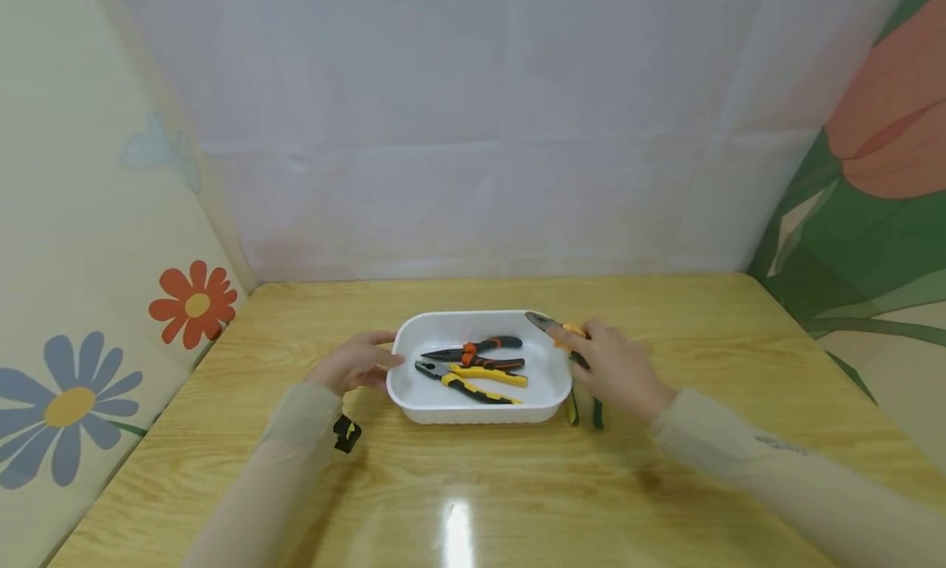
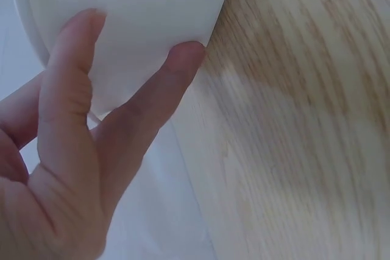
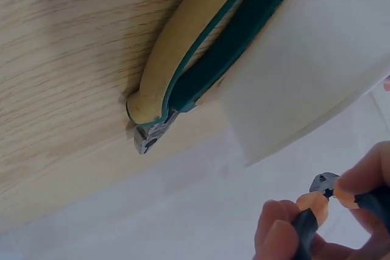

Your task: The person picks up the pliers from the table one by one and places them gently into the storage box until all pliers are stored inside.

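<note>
In the head view, the orange-black pliers [image 1: 469, 355] and the yellow-black pliers [image 1: 452, 378] lie inside the white tray [image 1: 473, 416] on the desk [image 1: 517, 494]; these two seem done. The right hand [image 1: 619, 373] holds a third pair [image 1: 545, 322] above the tray's right rim, not yet laid down. In the left wrist view, the left hand [image 2: 79, 126] pinches the tray's edge, two fingers against its outer wall. In the right wrist view, fingers are clamped on the third pair's handles, while the green-yellow pliers [image 3: 173, 53] remain outside, beside the tray.

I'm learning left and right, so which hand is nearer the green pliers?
Right. The right hand is close by the green pliers; the left hand is at the opposite end of the tray.
</note>
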Action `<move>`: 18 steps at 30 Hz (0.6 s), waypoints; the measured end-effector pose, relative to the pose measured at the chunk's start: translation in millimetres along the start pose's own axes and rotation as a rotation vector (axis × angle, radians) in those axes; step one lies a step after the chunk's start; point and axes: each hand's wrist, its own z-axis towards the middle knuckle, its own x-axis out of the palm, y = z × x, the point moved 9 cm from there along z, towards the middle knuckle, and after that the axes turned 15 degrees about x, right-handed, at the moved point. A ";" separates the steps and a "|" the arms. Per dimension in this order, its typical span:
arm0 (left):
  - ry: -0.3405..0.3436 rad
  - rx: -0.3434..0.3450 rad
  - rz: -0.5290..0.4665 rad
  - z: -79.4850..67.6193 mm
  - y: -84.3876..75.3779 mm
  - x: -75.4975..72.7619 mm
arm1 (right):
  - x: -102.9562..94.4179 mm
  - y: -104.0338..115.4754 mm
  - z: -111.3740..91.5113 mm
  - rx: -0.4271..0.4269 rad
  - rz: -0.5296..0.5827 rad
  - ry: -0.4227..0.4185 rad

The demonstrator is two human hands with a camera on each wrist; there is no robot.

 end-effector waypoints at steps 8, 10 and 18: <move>-0.006 -0.005 0.011 -1.0 3.7 -2.4 | 3.4 13.4 -0.6 -0.049 0.002 -0.001; -0.009 -0.006 0.011 -1.7 3.6 -2.4 | 4.3 15.4 -0.6 -0.053 0.006 -0.001; -0.026 -0.024 0.005 -1.5 2.6 -1.5 | 7.5 28.3 -0.4 -0.083 0.011 -0.005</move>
